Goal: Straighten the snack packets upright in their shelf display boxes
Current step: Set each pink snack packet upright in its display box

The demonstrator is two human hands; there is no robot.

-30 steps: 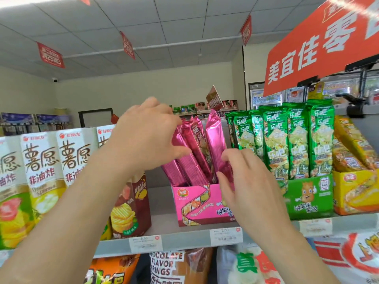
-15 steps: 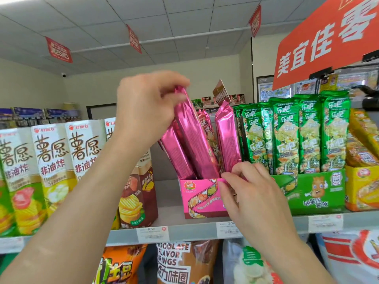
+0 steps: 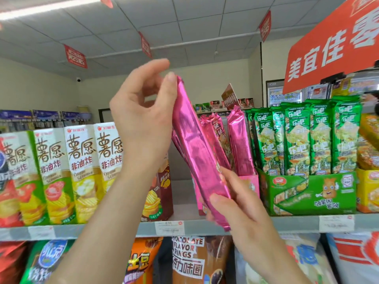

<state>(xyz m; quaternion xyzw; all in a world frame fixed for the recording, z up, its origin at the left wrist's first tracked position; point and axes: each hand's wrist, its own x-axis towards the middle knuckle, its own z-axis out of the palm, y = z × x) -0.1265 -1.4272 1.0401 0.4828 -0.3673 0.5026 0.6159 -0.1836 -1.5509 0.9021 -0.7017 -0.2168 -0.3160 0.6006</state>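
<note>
Pulled up and out of the pink display box [image 3: 251, 185] since a moment ago: one pink foil packet [image 3: 196, 152], now held in front of that box, tilted with its top to the left.

Pinched at the top seal between thumb and fingertips of the left hand [image 3: 141, 124], above and left of the box; gripped near the bottom end by the right hand [image 3: 235, 203], thumb laid across the foil, right in front of the box. Standing inside the box: other pink packets [image 3: 239, 140], most leaning left. Just right of the box: green display box [image 3: 307, 193] packed with upright green packets [image 3: 297, 140]. Left of the box: potato chip cartons [image 3: 82, 171] in a row. Under the box: grey shelf edge [image 3: 287, 224] with price tags.
</note>
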